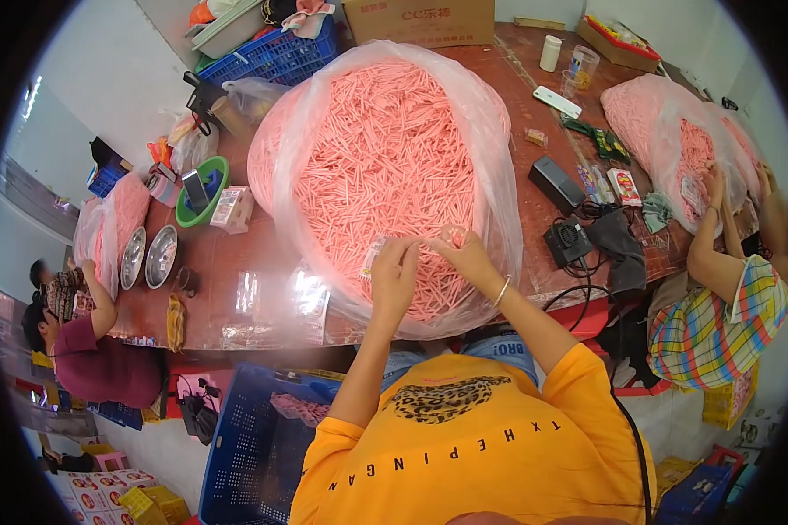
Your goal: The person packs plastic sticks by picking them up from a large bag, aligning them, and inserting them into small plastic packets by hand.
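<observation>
A big clear plastic bag (490, 166) stands open on the table, full of thin pink sticks (381, 157). Over its near edge, my left hand (396, 273) has its fingers pressed together beside a small printed packet (373, 255). My right hand (466, 256), with a bracelet at the wrist, is closed around several pink sticks whose ends show at the fingers. The two hands nearly meet at the fingertips. What the left fingers pinch is too small to make out.
A co-worker in plaid (718, 324) works at another pink bag (648, 114) on the right. Two people sit at the left. A blue crate (254, 437) stands below the table edge. Black adapters (567, 241), a phone (557, 101) and a green basin (203, 185) lie around.
</observation>
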`<action>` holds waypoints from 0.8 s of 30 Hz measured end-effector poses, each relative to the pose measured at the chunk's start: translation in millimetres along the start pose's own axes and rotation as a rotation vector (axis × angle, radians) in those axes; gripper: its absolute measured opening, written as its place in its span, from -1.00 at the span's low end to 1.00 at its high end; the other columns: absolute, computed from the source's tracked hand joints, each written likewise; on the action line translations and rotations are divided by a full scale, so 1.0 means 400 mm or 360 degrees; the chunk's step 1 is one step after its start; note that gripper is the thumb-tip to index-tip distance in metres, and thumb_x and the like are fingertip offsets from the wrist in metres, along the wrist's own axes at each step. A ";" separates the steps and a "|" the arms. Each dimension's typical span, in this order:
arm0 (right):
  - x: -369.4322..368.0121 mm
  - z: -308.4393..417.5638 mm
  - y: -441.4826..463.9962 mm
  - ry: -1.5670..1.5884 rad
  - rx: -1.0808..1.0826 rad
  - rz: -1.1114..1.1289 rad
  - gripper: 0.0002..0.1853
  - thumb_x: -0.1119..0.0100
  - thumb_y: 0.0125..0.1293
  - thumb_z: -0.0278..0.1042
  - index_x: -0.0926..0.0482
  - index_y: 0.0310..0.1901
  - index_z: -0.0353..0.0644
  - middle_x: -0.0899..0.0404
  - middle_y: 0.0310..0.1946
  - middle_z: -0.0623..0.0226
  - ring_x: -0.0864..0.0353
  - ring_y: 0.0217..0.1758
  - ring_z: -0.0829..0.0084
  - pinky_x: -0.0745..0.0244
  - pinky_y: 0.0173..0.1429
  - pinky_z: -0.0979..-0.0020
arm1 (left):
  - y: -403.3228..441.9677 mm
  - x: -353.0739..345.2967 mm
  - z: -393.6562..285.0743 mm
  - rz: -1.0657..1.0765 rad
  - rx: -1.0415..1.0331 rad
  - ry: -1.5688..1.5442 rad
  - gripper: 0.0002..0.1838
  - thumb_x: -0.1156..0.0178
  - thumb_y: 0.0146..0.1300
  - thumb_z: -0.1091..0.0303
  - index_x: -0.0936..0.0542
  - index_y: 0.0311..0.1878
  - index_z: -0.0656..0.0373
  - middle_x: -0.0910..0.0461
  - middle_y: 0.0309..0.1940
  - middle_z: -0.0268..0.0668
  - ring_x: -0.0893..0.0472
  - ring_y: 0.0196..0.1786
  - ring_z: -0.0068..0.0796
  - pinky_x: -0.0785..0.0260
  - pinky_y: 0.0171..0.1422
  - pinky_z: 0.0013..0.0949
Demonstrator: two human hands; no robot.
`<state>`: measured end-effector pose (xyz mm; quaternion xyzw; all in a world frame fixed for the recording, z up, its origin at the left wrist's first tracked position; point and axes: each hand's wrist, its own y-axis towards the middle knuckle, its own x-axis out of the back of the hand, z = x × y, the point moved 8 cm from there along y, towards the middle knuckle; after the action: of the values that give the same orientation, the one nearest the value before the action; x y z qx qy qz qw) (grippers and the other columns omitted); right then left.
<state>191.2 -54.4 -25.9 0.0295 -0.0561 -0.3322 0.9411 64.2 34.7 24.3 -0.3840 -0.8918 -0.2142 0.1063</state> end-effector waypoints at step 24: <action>-0.016 -0.075 0.007 0.0045 0.0228 0.0016 -0.86 -0.12 0.38 -0.39 -0.55 -0.22 -0.29 -0.56 -0.41 0.29 -0.50 -0.32 0.55 -0.44 -0.18 0.43 | -0.048 -0.119 -0.076 0.0259 -0.0653 0.0624 -0.32 -0.03 0.40 0.44 -0.04 0.51 0.36 -0.11 0.50 0.10 -0.16 0.52 0.08 -0.01 0.56 0.03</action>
<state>191.6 -47.6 -55.9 0.1011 -0.0666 -0.3221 0.9389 83.4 -21.5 28.8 -0.4190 -0.7586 -0.4509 0.2136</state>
